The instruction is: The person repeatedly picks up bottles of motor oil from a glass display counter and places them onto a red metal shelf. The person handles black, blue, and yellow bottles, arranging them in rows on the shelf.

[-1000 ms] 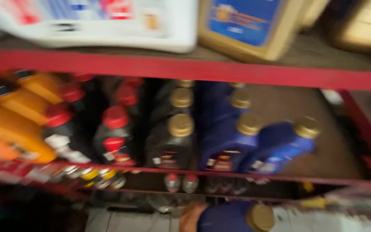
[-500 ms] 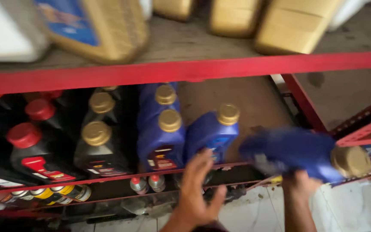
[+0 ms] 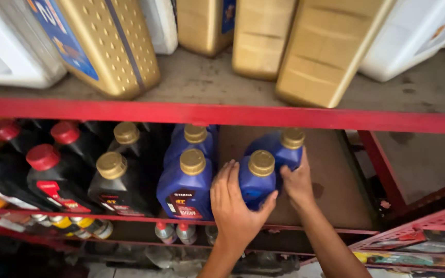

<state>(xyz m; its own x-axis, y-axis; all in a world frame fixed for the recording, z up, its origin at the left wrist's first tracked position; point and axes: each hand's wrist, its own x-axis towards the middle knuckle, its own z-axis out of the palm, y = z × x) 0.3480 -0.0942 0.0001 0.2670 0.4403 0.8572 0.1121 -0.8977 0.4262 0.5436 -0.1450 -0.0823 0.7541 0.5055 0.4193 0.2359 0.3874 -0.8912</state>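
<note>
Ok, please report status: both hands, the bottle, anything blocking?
Left hand wraps front blue bottle. Right hand on its right side. Another blue bottle close on the left; shelf bare to the right.

Glossy blue plastic bottle (image 3: 256,185), gold cap; red painted metal shelf (image 3: 222,114).

Gold jugs (image 3: 305,46) and white jugs (image 3: 418,36) stand on the top shelf, one gold jug with a blue label (image 3: 60,33). Below stand blue bottles (image 3: 186,180) with gold caps, black bottles (image 3: 117,180) with red-and-white labels, and red-capped bottles (image 3: 47,175).
</note>
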